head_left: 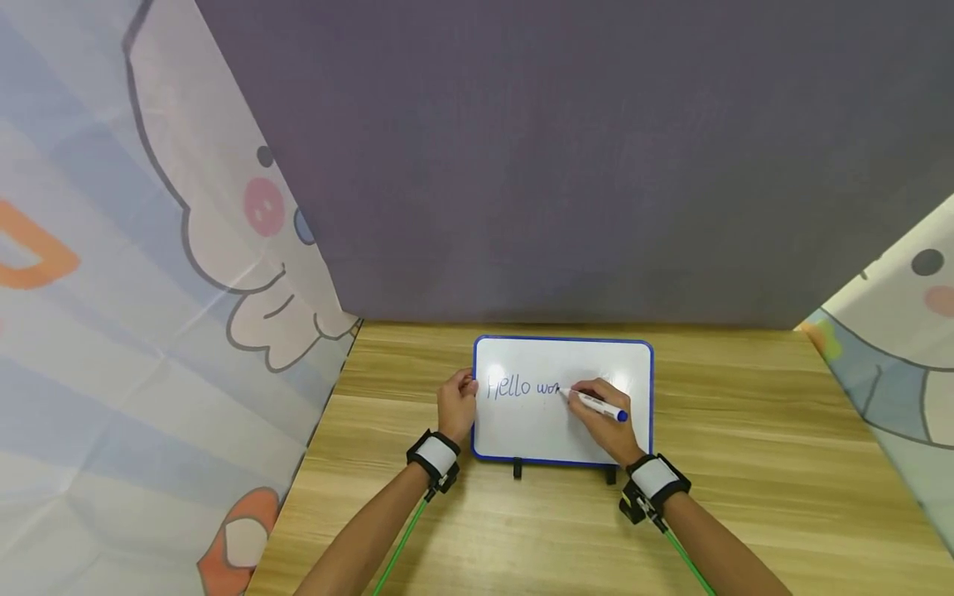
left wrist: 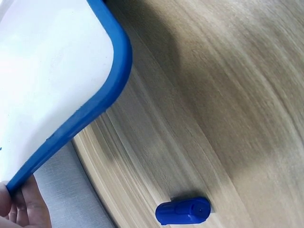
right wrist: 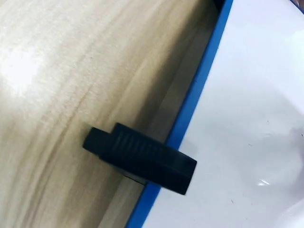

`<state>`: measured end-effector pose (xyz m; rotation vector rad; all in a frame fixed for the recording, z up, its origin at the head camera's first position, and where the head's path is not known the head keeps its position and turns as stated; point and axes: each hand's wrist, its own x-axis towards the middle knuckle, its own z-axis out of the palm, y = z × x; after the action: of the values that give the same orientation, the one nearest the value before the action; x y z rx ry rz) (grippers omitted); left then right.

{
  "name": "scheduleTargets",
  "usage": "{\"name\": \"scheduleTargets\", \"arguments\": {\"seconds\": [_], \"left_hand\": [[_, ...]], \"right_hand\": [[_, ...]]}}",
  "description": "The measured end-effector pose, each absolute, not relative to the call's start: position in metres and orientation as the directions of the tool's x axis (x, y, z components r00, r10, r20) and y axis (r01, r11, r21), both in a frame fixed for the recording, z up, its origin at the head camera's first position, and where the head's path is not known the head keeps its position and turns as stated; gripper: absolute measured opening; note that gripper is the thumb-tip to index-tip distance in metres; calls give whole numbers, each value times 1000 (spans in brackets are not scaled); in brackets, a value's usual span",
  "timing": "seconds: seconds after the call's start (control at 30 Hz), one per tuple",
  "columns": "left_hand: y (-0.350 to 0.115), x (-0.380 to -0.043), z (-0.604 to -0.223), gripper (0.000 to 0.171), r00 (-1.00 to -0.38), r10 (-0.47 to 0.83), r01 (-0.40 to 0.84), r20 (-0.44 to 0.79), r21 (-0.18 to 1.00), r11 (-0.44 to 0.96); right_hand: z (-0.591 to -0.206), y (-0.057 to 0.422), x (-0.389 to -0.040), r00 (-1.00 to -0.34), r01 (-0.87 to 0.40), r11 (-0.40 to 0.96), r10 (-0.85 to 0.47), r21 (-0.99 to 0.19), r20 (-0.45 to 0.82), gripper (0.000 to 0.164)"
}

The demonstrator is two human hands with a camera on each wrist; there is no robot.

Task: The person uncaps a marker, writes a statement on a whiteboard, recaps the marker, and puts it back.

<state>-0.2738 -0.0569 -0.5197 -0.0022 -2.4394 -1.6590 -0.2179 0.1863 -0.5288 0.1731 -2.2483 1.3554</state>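
Observation:
A whiteboard (head_left: pixel 529 430) with a blue frame stands tilted back on small black feet (head_left: pixel 517 468). Blue handwriting (head_left: pixel 509 386) on it reads "Hello wor", its last letter partly covered by the pen tip. My left hand (head_left: pixel 456 407) grips the board's left edge; in the left wrist view the thumb of that hand (left wrist: pixel 31 204) lies in front and the fingers go behind. A white marker (head_left: pixel 599 406) with a blue end is pinched in my right hand (head_left: pixel 614 434), its tip at the writing. The right wrist view shows a black foot (right wrist: pixel 147 159) under the blue frame (right wrist: pixel 197 85).
In the left wrist view a small blue rounded object (left wrist: pixel 183 211) lies on the wooden table (head_left: pixel 745 430). A grey panel (head_left: pixel 559 165) rises behind the table. Cartoon-printed sheets (head_left: pixel 97 372) hang at the sides. Green cables (head_left: pixel 402 546) trail from both wrist straps.

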Motion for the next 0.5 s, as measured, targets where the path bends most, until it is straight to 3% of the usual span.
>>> {"name": "scheduleTargets", "arguments": {"seconds": [0.5], "left_hand": [[-57, -273, -523, 24, -983, -94, 114, 160, 920, 374]], "right_hand": [[-525, 192, -218, -851, -359, 497, 174, -790, 496, 10]]}}
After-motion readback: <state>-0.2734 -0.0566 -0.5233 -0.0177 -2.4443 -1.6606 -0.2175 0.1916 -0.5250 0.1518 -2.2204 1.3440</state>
